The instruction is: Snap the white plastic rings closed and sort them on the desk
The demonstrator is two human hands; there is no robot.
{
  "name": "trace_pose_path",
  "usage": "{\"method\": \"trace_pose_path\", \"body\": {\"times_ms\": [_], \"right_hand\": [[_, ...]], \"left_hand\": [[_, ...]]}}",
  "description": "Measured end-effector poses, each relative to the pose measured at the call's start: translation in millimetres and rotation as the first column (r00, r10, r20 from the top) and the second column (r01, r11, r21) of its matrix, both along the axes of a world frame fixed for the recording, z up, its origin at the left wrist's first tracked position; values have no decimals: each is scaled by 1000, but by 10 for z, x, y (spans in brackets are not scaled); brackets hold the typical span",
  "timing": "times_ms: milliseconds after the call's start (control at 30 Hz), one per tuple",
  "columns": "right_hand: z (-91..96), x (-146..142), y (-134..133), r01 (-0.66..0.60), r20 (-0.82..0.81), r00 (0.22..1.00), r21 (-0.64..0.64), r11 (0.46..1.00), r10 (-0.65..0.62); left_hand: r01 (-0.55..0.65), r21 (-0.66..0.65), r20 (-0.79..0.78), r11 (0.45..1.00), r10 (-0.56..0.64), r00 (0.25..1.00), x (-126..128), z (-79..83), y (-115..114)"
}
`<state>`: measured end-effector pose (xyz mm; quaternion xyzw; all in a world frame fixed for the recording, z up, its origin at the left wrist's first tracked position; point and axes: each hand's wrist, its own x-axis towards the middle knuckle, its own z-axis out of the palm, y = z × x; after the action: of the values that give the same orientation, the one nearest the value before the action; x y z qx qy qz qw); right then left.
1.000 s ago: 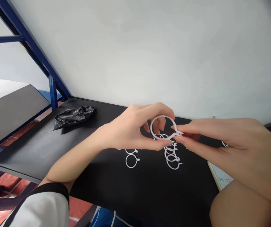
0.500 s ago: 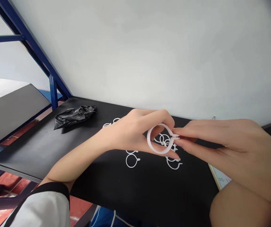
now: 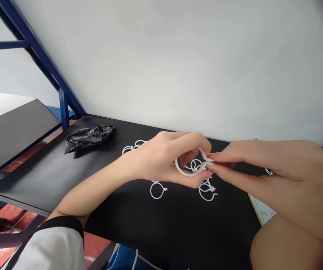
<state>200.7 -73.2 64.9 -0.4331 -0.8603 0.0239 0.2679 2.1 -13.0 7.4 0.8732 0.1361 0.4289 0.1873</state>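
Two hands noted above black tabletop (image 3: 65, 168), with crumpled black plastic bag (image 3: 89, 137) well to the left. Left hand (image 3: 164, 157) pinches white split ring (image 3: 188, 173) by its loop; right hand (image 3: 262, 165) pinches its clasp end. Against one second ago, ring sits lower, tilted flatter and nearer loose rings (image 3: 208, 193) lying beneath. Closure not discernible.

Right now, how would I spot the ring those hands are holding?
Start at the black table below the pale wall. Near its middle, the left hand and right hand meet. Their ring is held up off the surface; the other rings lie flat.
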Motion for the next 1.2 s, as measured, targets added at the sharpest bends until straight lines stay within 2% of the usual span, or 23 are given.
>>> {"method": "trace_pose_path", "body": {"times_ms": [100,333,967,1200], "right_hand": [[11,1,-9,-24,2,1000,75,997,24],[-12,39,-6,-30,43,999,119,992,25],[-52,113,-17,-137,42,990,130,982,133],[-102,110,-27,-100,0,995,171,980,101]], "left_hand": [[23,30,31,999,-24,999,5,-13,11],[43,-12,-13,999,-43,999,-8,-1,26],[33,32,25,999,-33,999,-13,11,3],[-4,22,1,1000,4,1000,-13,9,-5]]}}
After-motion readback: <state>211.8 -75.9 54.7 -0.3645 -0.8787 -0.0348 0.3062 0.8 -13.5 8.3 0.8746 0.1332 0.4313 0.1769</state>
